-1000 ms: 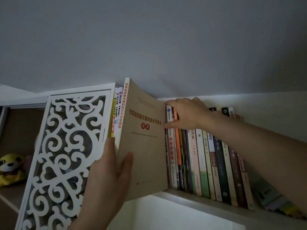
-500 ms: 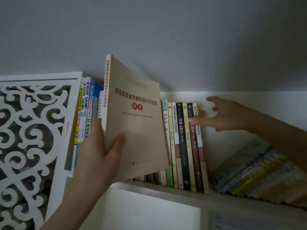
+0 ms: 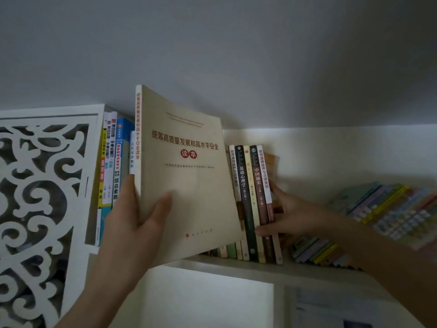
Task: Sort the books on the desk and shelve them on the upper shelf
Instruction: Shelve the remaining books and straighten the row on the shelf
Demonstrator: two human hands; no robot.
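- My left hand (image 3: 132, 223) grips the beige book (image 3: 186, 176) upright over the upper shelf (image 3: 236, 262).
- At 3 o'clock, my right hand (image 3: 290, 214) pinches the standing books (image 3: 254, 200).
- Further toward 3 o'clock, leaning books (image 3: 378, 218).

It's dim and greyish up here; the brightest patch is the white panel (image 3: 208, 297) below the shelf. Leaning books (image 3: 387, 209) at right look blurred, edges bend.

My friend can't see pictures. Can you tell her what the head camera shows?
A left hand holds a big beige book up at a white upper shelf, while the right hand holds a short row of upright books. More books lie slanted to the right.
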